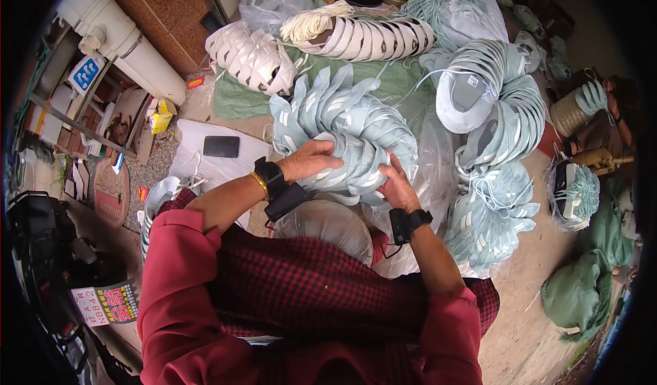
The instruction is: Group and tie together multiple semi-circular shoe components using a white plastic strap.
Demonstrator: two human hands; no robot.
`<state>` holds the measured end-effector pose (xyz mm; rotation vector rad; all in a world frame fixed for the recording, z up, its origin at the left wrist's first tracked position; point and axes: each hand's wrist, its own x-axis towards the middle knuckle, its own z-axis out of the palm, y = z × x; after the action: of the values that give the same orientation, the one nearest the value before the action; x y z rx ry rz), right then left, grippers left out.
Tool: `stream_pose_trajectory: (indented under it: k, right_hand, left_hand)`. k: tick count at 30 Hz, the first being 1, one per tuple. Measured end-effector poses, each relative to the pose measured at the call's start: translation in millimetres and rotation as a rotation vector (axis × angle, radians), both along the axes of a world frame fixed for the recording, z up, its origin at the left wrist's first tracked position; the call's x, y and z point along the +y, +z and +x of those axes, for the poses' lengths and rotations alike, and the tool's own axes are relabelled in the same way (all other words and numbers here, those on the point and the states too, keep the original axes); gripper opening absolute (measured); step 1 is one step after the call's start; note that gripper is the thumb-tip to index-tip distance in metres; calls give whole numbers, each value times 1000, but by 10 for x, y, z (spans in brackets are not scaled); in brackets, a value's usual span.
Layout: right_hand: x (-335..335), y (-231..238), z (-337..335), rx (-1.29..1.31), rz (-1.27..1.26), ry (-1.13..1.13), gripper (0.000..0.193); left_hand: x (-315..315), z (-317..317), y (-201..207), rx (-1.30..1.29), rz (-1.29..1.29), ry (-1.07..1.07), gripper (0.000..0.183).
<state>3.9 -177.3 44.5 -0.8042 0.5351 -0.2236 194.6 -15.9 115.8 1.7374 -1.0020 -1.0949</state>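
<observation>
A curved row of pale blue shoe uppers (342, 111), nested one inside another, lies in front of me. My left hand (311, 160) is on the near left end of the row, its fingers closed on an upper's edge. On the right side of the same end, my right hand (399, 185) grips the uppers between thumb and fingers. The fingertips of both hands are partly hidden by the fabric. A rounded, plastic-covered bundle (325, 229) sits just below my hands, by the checked cloth on my lap.
More nested blue uppers (503, 145) with laces lie to the right. White uppers (376, 39) and a cord bundle (316, 22) rest on green sheeting (239, 101) at the back. A black phone (222, 147) lies on white packing sheet at left. Green sacks (578, 296) stand far right.
</observation>
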Motion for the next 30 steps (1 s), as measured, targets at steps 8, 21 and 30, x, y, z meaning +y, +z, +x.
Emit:
stream_pose_trajectory:
  k: [8, 21, 30]
  right_hand:
    - [48, -51, 1, -30, 63, -3, 71]
    - [90, -56, 86, -93, 84, 64, 71]
    - [214, 182, 111, 34, -21, 87, 80]
  left_hand:
    - [100, 40, -79, 72, -50, 140, 24]
    - [25, 99, -369, 166, 139, 164, 62]
    - [207, 198, -461, -254, 370, -97, 88]
